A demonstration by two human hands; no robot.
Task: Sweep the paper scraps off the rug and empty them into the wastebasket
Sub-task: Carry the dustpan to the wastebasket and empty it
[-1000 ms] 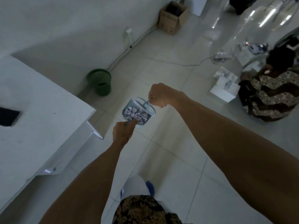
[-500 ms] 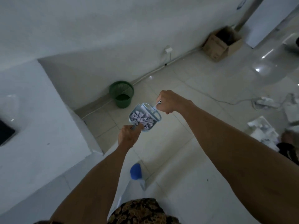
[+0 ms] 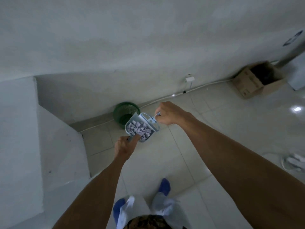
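Observation:
A pale blue dustpan (image 3: 132, 125) is held level at mid-frame, full of pale purple paper scraps (image 3: 139, 129). My left hand (image 3: 124, 146) grips its handle from below. My right hand (image 3: 170, 115) is closed on the handle of a small pale blue brush (image 3: 149, 120) that lies across the far side of the pan. The green mesh wastebasket (image 3: 126, 111) stands on the floor by the wall, just beyond and partly behind the dustpan. No rug is in view.
A white table or counter (image 3: 24, 138) fills the left side, its corner close to my left arm. A cardboard box (image 3: 254, 80) sits at the wall, far right. A white cable (image 3: 165, 98) runs along the wall base. Cords (image 3: 292, 161) lie at right. My feet show below.
I have walked toward the wall; the wastebasket is now right behind the dustpan. Both hands keep the same hold. The seated person at right has left the view.

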